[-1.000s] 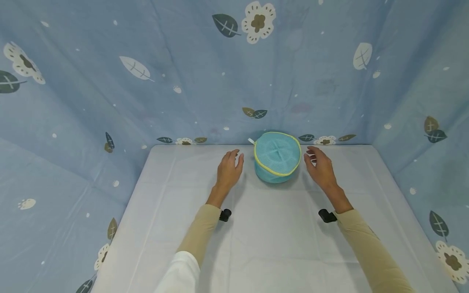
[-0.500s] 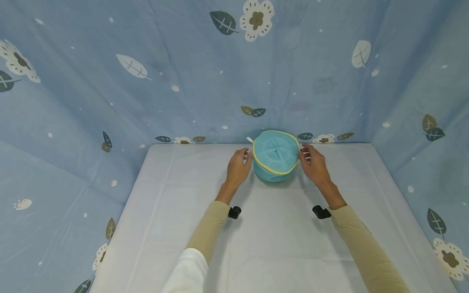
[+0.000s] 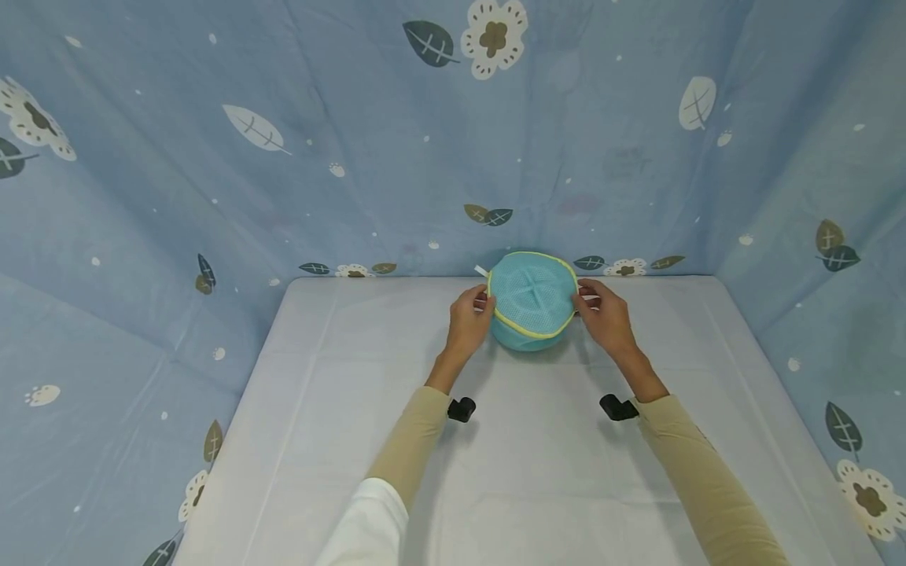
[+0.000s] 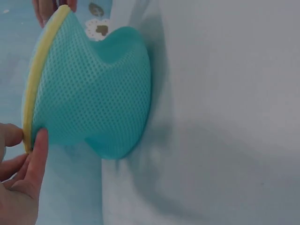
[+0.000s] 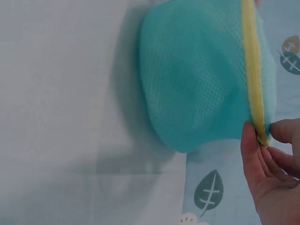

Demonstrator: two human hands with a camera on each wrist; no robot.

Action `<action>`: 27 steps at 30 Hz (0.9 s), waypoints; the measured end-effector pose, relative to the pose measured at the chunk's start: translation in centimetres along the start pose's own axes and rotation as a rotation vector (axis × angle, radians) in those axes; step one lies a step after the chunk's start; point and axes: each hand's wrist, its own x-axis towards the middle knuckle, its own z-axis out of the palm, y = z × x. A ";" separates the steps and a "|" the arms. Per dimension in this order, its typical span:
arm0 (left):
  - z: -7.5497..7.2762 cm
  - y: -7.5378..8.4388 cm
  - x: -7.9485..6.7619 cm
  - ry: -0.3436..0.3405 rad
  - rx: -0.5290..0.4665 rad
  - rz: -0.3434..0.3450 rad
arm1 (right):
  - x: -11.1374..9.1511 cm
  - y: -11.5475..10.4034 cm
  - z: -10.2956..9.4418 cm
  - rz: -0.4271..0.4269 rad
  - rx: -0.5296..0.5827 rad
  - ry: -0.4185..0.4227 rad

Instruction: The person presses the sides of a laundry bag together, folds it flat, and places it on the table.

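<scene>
A round teal mesh laundry bag [image 3: 534,295] with a yellow zipper edge [image 4: 38,70] stands upright at the back of the table. My left hand [image 3: 469,321] pinches its top rim on the left, thumb and fingers on either side of the yellow edge in the left wrist view. On the opposite side my right hand [image 3: 607,318] pinches the same rim, as the right wrist view shows. The bag's mesh side wall [image 5: 194,75] is creased and its base rests on the cloth. A small white tag [image 3: 481,270] sticks out at the upper left.
A white cloth covers the table [image 3: 531,472]. Blue curtain fabric [image 3: 396,157] with leaves and flowers hangs behind the table and along both sides, close behind the bag. A black camera mount [image 3: 462,409] sits at the left wrist, and another mount [image 3: 618,407] at the right.
Both hands have moved inward from beside the bag, the left going right and the right going left. Each now pinches the bag's rim. The bag stays in about the same place.
</scene>
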 end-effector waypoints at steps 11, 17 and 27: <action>-0.4 0.5 -0.2 0.019 -0.106 -0.130 | -0.2 -0.5 -1.0 0.188 0.324 -0.107; -0.7 0.8 -0.5 0.020 -0.144 -0.154 | -0.3 -0.7 -1.3 0.285 0.331 -0.124; -1.4 1.3 -1.5 -0.002 -0.242 -0.198 | -1.0 -1.0 -1.9 0.329 0.351 -0.170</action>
